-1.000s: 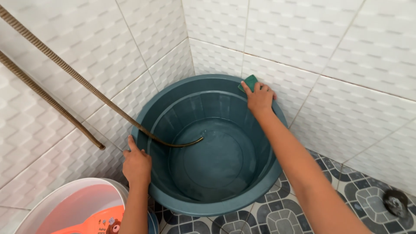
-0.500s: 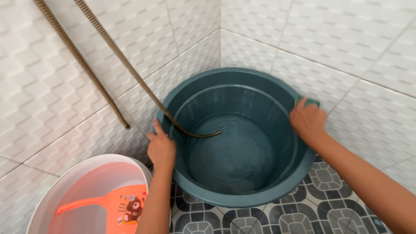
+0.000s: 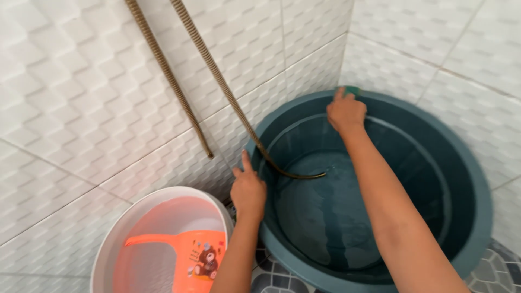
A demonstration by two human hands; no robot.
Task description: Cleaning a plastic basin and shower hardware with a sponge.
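A large dark teal plastic tub (image 3: pixel 477 217) stands in the tiled corner with a little water in its bottom. My left hand (image 3: pixel 248 190) grips the tub's near left rim. My right hand (image 3: pixel 345 113) presses a green sponge (image 3: pixel 351 90) against the far rim, with only the sponge's edge showing past my fingers. A ribbed brown hose (image 3: pixel 228 92) runs down the wall and curls into the tub just right of my left hand.
A second ribbed hose (image 3: pixel 168 81) hangs on the white tiled wall, ending above the floor. A white bucket (image 3: pixel 116 244) at the lower left holds an orange plastic dipper (image 3: pixel 190 252). Patterned grey floor tiles (image 3: pixel 496 271) show at the lower right.
My right hand slid the sponge along the tub's rim from the right side toward the far left. The view swung left, so the tub now sits further right. My left hand kept its grip.
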